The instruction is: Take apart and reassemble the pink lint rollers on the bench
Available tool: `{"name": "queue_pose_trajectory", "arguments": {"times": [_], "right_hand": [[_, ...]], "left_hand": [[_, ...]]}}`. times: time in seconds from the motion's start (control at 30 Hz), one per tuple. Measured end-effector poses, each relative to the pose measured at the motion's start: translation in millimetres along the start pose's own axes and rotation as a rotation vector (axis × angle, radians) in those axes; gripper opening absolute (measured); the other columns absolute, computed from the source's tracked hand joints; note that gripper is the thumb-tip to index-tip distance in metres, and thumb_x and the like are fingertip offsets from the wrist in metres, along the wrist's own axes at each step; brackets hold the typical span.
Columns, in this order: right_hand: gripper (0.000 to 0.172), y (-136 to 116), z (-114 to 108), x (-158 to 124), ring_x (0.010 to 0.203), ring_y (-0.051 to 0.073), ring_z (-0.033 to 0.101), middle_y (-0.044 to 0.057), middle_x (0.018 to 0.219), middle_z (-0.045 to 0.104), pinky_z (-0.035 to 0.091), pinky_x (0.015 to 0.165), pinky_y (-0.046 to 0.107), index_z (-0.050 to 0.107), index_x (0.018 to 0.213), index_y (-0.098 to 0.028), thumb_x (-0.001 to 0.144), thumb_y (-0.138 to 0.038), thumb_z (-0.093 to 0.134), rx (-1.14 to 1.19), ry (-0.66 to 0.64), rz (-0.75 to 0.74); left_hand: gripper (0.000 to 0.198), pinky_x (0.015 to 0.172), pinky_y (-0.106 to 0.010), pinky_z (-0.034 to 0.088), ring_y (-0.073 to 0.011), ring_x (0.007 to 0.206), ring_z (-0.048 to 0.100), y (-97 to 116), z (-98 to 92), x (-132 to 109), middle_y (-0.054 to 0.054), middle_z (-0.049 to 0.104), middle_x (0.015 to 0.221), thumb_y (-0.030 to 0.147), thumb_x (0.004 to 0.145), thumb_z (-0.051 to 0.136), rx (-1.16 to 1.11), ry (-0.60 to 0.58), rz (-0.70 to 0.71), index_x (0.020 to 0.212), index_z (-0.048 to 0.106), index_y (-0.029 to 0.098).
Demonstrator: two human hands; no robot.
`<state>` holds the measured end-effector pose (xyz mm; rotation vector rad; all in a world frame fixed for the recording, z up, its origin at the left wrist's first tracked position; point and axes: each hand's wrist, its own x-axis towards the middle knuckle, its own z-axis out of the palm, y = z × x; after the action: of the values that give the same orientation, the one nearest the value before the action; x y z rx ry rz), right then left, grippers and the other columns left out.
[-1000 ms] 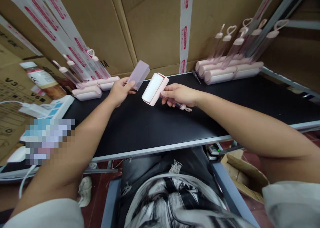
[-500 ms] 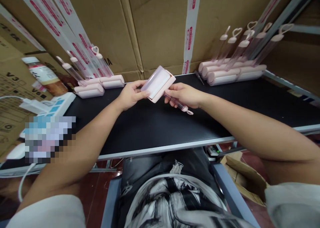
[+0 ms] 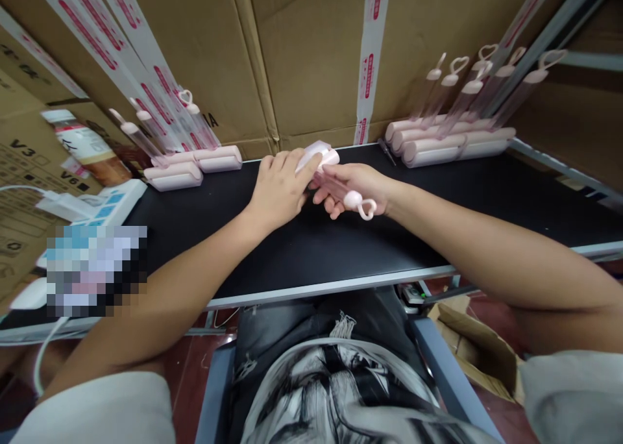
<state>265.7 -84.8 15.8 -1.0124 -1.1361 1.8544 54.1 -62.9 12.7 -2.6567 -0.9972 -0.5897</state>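
A pale pink lint remover (image 3: 331, 158), with a see-through handle and a heart-shaped loop at its end, is held over the middle of the black table. My left hand (image 3: 278, 189) is closed over its head, fingers lying across the top and covering much of it. Closed round the handle is my right hand (image 3: 361, 183), with the heart loop (image 3: 367, 208) sticking out below, toward me. The head's far side is partly hidden by my left fingers.
Finished-looking pink removers (image 3: 460, 144) stand handle-up at the back right, more of them (image 3: 219, 159) at the back left. A small screwdriver-like tool (image 3: 387, 152) lies near the right group. At left are a power strip (image 3: 114, 204) and a drink bottle (image 3: 90, 147). Cardboard boxes (image 3: 311, 61) wall the back.
My left hand has shifted from the head's left edge to over its top. The lint remover has turned, so its head shows less and its heart loop faces me more.
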Motion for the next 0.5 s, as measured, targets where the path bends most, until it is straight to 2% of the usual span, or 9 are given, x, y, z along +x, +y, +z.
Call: {"name": "queue_pose_trajectory", "arguments": {"times": [0.07, 0.13, 0.27, 0.3, 0.37, 0.4, 0.47, 0.5], "right_hand": [[0.051, 0.9, -0.1, -2.4, 0.058, 0.018, 0.073, 0.01, 0.085, 0.08, 0.065, 0.055, 0.031, 0.073, 0.106, -0.013, 0.116, -0.052, 0.043, -0.023, -0.107, -0.002], [0.057, 2.9, -0.9, -3.5, 0.064, 0.019, 0.076, 0.011, 0.092, 0.082, 0.067, 0.059, 0.032, 0.075, 0.11, -0.013, 0.113, -0.061, 0.045, -0.059, -0.188, -0.024], [0.051, 7.3, -5.5, -1.4, 0.068, 0.019, 0.077, 0.011, 0.095, 0.082, 0.067, 0.062, 0.031, 0.074, 0.116, -0.014, 0.108, -0.062, 0.057, -0.165, -0.178, -0.071], [0.047, 7.9, -7.4, -0.2, 0.068, 0.019, 0.077, 0.011, 0.094, 0.082, 0.067, 0.062, 0.031, 0.074, 0.116, -0.015, 0.108, -0.059, 0.06, -0.188, -0.157, -0.077], [0.04, 8.1, -11.2, 2.4, 0.068, 0.019, 0.077, 0.01, 0.093, 0.082, 0.067, 0.061, 0.03, 0.073, 0.115, -0.016, 0.108, -0.054, 0.063, -0.221, -0.113, -0.084], [0.038, 7.9, -13.0, 3.5, 0.069, 0.019, 0.077, 0.01, 0.093, 0.081, 0.067, 0.061, 0.03, 0.073, 0.115, -0.017, 0.108, -0.052, 0.065, -0.23, -0.093, -0.088], [0.035, 7.1, -15.8, 5.1, 0.069, 0.018, 0.076, 0.009, 0.093, 0.081, 0.067, 0.061, 0.03, 0.073, 0.114, -0.017, 0.107, -0.05, 0.068, -0.243, -0.069, -0.097], [0.034, 6.6, -16.8, 5.5, 0.069, 0.018, 0.076, 0.009, 0.093, 0.081, 0.067, 0.061, 0.03, 0.074, 0.114, -0.018, 0.106, -0.05, 0.069, -0.25, -0.064, -0.1]], "left_hand": [[0.069, 0.113, -0.056, 0.044, -0.042, 0.134, 0.063, -8.1, 2.0, 2.8, -0.021, 0.067, 0.148, 0.023, 0.094, 0.066, -0.022, -0.015, -0.042, 0.162, 0.053, 0.021], [0.067, 0.109, -0.051, 0.048, -0.0391, 0.13, 0.067, -27.1, 3.8, 4.3, -0.018, 0.071, 0.14, 0.025, 0.091, 0.07, -0.091, -0.036, -0.094, 0.157, 0.056, 0.019], [0.076, 0.109, -0.045, 0.052, -0.0361, 0.129, 0.068, -86.3, -2.4, -2.0, -0.012, 0.073, 0.141, 0.034, 0.08, 0.082, -0.213, -0.117, -0.27, 0.151, 0.056, 0.023], [0.073, 0.113, -0.045, 0.05, -0.0357, 0.131, 0.067, -102.8, -6.7, -5.2, -0.011, 0.072, 0.143, 0.038, 0.081, 0.082, -0.177, -0.162, -0.301, 0.149, 0.058, 0.023], [0.063, 0.119, -0.052, 0.046, -0.0404, 0.137, 0.063, -134.3, -17.3, -12.0, -0.014, 0.072, 0.142, 0.041, 0.083, 0.081, -0.031, -0.283, -0.423, 0.14, 0.066, 0.019], [0.061, 0.123, -0.056, 0.041, -0.0418, 0.14, 0.061, -148.5, -22.6, -15.4, -0.015, 0.071, 0.144, 0.043, 0.087, 0.077, 0.027, -0.329, -0.466, 0.142, 0.066, 0.017], [0.067, 0.123, -0.06, 0.04, -0.0456, 0.139, 0.061, -172.5, -31.3, -21.6, -0.018, 0.071, 0.143, 0.047, 0.085, 0.08, 0.134, -0.439, -0.564, 0.142, 0.067, 0.015], [0.066, 0.123, -0.064, 0.038, -0.0482, 0.141, 0.058, -182.0, -34.3, -24.6, -0.021, 0.07, 0.145, 0.048, 0.084, 0.081, 0.16, -0.452, -0.573, 0.14, 0.07, 0.014]]}}
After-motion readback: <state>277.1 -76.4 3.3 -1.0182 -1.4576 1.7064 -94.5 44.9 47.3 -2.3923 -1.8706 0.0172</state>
